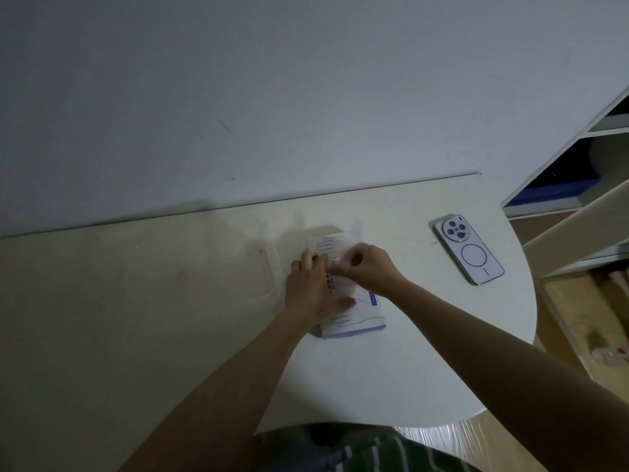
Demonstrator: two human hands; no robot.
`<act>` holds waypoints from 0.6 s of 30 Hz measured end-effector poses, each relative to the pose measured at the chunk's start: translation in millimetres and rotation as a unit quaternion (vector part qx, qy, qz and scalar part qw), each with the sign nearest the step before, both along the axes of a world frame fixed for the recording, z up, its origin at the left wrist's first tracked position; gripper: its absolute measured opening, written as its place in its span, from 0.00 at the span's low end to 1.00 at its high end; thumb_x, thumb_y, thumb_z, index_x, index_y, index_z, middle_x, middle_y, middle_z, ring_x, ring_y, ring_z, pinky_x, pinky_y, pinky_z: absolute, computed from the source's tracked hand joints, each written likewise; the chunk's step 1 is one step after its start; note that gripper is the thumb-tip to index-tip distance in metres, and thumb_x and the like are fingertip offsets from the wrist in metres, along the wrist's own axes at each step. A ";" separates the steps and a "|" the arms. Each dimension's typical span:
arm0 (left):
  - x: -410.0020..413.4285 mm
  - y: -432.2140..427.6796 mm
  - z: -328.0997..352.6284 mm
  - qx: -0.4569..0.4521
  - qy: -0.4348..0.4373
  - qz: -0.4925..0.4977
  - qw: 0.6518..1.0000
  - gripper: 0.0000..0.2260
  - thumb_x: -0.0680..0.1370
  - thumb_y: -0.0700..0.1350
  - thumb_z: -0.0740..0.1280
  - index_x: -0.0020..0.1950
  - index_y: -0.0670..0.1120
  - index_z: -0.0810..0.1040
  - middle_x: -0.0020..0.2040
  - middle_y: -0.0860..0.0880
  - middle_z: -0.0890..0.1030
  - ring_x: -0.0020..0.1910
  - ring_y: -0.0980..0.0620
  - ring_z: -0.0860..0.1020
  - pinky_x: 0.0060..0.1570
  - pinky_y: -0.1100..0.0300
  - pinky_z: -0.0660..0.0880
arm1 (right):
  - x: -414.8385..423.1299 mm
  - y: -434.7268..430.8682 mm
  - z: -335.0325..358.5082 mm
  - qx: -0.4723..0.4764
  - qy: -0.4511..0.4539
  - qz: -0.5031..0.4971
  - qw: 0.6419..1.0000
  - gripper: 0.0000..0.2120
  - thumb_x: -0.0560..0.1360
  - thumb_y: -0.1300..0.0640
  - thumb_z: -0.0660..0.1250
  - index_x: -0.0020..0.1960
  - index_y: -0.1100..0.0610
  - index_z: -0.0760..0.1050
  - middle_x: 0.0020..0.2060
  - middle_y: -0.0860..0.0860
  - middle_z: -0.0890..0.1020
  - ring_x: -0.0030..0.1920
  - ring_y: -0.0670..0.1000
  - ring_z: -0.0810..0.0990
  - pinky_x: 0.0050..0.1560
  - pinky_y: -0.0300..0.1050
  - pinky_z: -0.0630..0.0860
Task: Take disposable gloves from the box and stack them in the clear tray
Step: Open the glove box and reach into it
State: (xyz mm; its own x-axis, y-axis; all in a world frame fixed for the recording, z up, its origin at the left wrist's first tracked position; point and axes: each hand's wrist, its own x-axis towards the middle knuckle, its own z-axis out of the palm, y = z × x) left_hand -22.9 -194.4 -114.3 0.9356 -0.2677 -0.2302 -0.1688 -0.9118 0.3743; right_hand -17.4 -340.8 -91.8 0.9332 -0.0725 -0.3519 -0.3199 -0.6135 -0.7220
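Box (359, 318) first: it lies flat on the white table (408, 362), just right of the clear tray (274, 267), whose rim I can barely make out. My left hand (311, 289) rests on the box with fingers fairly straight, pressing it down. My right hand (369, 267) has thumb and fingertips pinched on a thin, filmy glove (342, 284) at the opening. I judge this to be the pulling-out step, and I cannot tell whether any gloves lie in the tray yet. To do it well I would lean the left palm's weight on the cardboard so the box does not lift. I would draw the glove up slowly and across towards the tray, pinching one layer only so no clump follows. A phone (468, 248) lies well off to the right, out of the path.
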 end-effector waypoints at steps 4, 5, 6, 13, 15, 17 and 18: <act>-0.4 -0.6 -0.9 0.014 -0.005 0.002 1.000 0.40 0.62 0.68 0.73 0.66 0.50 0.64 0.64 0.49 0.64 0.61 0.46 0.66 0.57 0.53 0.69 | 5.4 1.6 1.9 -0.043 -0.016 0.067 0.997 0.15 0.75 0.50 0.70 0.36 0.60 0.76 0.33 0.52 0.77 0.33 0.49 0.74 0.40 0.44 0.74; -0.4 -1.1 -1.2 0.013 -0.005 0.004 1.000 0.40 0.62 0.68 0.73 0.67 0.50 0.64 0.64 0.49 0.64 0.61 0.46 0.66 0.57 0.53 0.69 | 5.3 0.5 3.9 -0.023 -0.034 0.069 0.997 0.14 0.75 0.50 0.70 0.39 0.60 0.77 0.37 0.53 0.79 0.37 0.49 0.77 0.41 0.43 0.75; -0.3 -1.5 -1.1 0.012 -0.005 0.005 1.000 0.41 0.62 0.68 0.73 0.67 0.51 0.64 0.64 0.49 0.64 0.61 0.47 0.66 0.58 0.53 0.69 | 4.5 -1.0 6.2 0.001 -0.051 0.070 0.996 0.13 0.76 0.50 0.69 0.41 0.59 0.78 0.40 0.53 0.80 0.39 0.48 0.78 0.41 0.41 0.75; -1.8 -1.2 -1.2 0.030 -0.005 -0.009 1.000 0.41 0.63 0.67 0.73 0.68 0.50 0.62 0.65 0.49 0.63 0.61 0.46 0.66 0.57 0.52 0.70 | 5.6 -4.7 13.4 -0.004 -0.017 0.127 0.992 0.13 0.78 0.52 0.67 0.41 0.61 0.77 0.31 0.46 0.78 0.32 0.44 0.76 0.32 0.34 0.70; -1.4 -1.8 0.3 0.033 0.001 -0.009 0.999 0.41 0.62 0.67 0.73 0.68 0.50 0.62 0.64 0.49 0.64 0.61 0.46 0.66 0.56 0.53 0.69 | 9.7 -5.9 21.4 0.063 -0.042 0.108 0.991 0.12 0.78 0.55 0.66 0.40 0.61 0.76 0.31 0.51 0.78 0.31 0.48 0.76 0.35 0.39 0.75; -1.9 -1.7 1.1 0.035 0.003 -0.010 0.999 0.42 0.62 0.68 0.73 0.68 0.50 0.62 0.64 0.49 0.64 0.61 0.46 0.66 0.55 0.53 0.69 | 8.6 -7.9 26.8 0.179 -0.063 0.048 0.981 0.10 0.78 0.57 0.65 0.40 0.62 0.75 0.34 0.54 0.78 0.33 0.47 0.76 0.36 0.39 0.75; -2.6 -1.9 1.4 0.035 0.004 -0.009 0.999 0.42 0.62 0.68 0.73 0.69 0.50 0.62 0.64 0.49 0.64 0.61 0.46 0.66 0.56 0.53 0.69 | 6.2 -8.8 27.7 0.219 -0.063 0.025 0.973 0.09 0.79 0.58 0.65 0.41 0.61 0.74 0.36 0.54 0.77 0.34 0.46 0.76 0.37 0.38 0.74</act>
